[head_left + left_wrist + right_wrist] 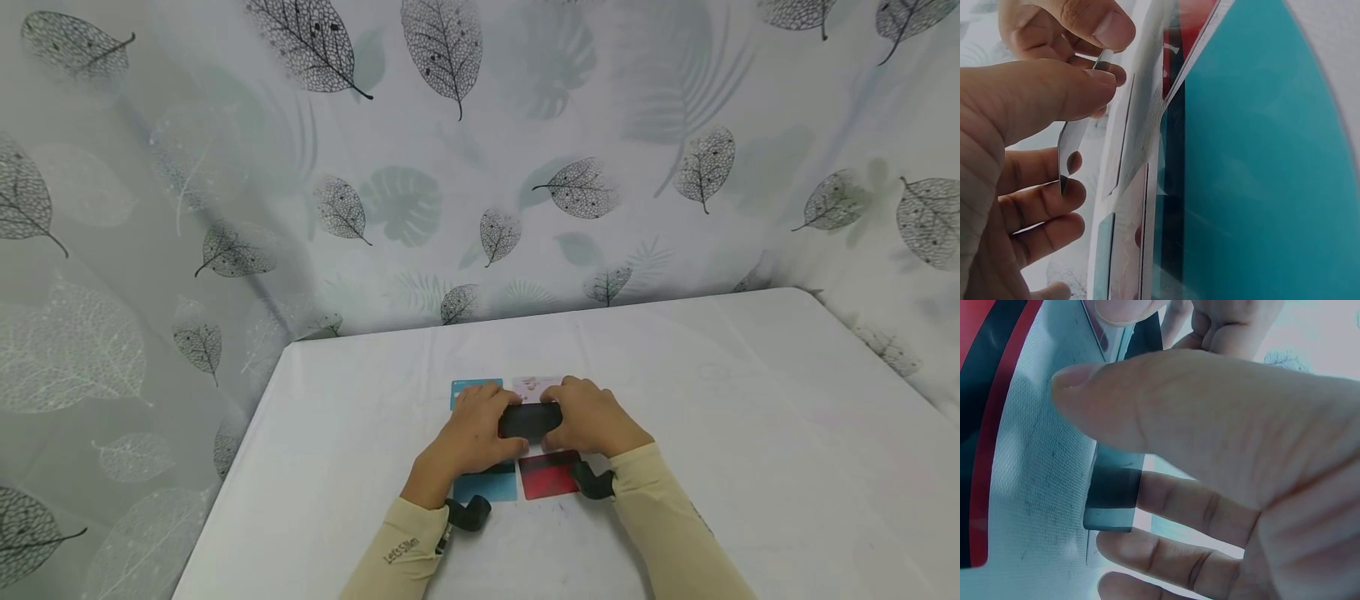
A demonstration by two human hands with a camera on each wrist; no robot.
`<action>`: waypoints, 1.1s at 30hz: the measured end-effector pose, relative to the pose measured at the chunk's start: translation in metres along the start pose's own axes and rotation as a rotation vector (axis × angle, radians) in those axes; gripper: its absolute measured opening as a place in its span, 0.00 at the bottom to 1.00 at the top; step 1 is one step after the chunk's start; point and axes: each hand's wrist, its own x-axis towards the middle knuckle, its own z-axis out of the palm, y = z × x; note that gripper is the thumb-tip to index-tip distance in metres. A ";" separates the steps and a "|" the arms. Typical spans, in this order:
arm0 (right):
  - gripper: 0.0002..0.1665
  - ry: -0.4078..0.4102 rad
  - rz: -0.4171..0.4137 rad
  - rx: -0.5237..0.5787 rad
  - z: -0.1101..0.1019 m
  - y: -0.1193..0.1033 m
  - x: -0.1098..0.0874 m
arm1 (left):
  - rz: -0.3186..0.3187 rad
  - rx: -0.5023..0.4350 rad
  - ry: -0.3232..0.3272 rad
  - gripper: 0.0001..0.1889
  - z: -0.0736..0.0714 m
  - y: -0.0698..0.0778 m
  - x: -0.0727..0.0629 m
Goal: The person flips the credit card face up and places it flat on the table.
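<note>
A dark card (531, 422) is held up by both hands over the middle of a group of cards on the table. My left hand (471, 433) pinches its left end, thumb at the near edge and fingers at the far edge; the left wrist view has the card (1072, 140) nearly edge-on. At the opposite end my right hand (596, 421) grips the same card (1113, 487). Below the hands lie a blue card (487, 488) and a red card (547, 478) with a dark stripe. Beyond them are another blue card (459, 390) and a pale pink card (528, 387), each partly covered.
A white cloth covers the table (712, 433), whose far edge meets a leaf-patterned curtain (525, 167). Black wrist camera mounts (470, 513) sit under both wrists, and the right one overlaps the red card's corner in the head view.
</note>
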 end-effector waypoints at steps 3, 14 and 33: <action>0.34 0.001 -0.003 -0.001 0.000 0.000 0.000 | 0.008 -0.003 0.006 0.29 0.000 0.000 0.000; 0.34 -0.015 -0.009 0.003 -0.004 -0.002 -0.002 | 0.034 -0.019 0.025 0.30 -0.002 -0.001 0.002; 0.35 -0.009 -0.022 0.002 -0.003 -0.002 -0.001 | 0.063 -0.031 0.074 0.28 -0.003 0.000 0.001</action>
